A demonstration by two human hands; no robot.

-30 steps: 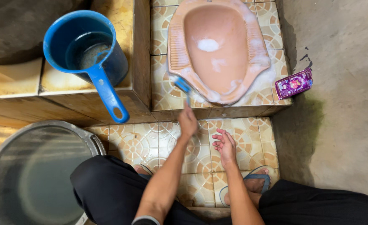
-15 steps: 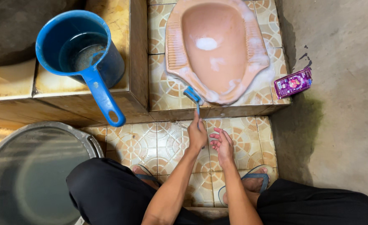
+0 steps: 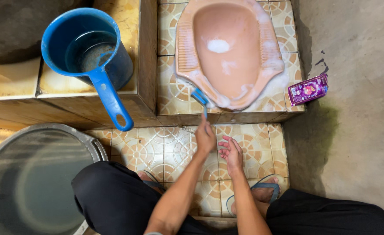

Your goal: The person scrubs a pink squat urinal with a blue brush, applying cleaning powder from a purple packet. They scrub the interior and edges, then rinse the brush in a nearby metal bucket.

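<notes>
Scrubbing with a small blue brush [image 3: 200, 97], gripped by its thin handle in the left hand [image 3: 205, 138], bristles pressed at the near left rim of the peach squat toilet pan [image 3: 229, 48]. Right hand [image 3: 232, 153] hovering empty, fingers loosely spread above the patterned floor tiles [image 3: 157, 150]. Foam already covering the pan's front edge and right side; bowl only patchily lathered, unrinsed. Blue water dipper [image 3: 87, 50] waiting on the ledge, purple sachet [image 3: 308, 89] at the right.
</notes>
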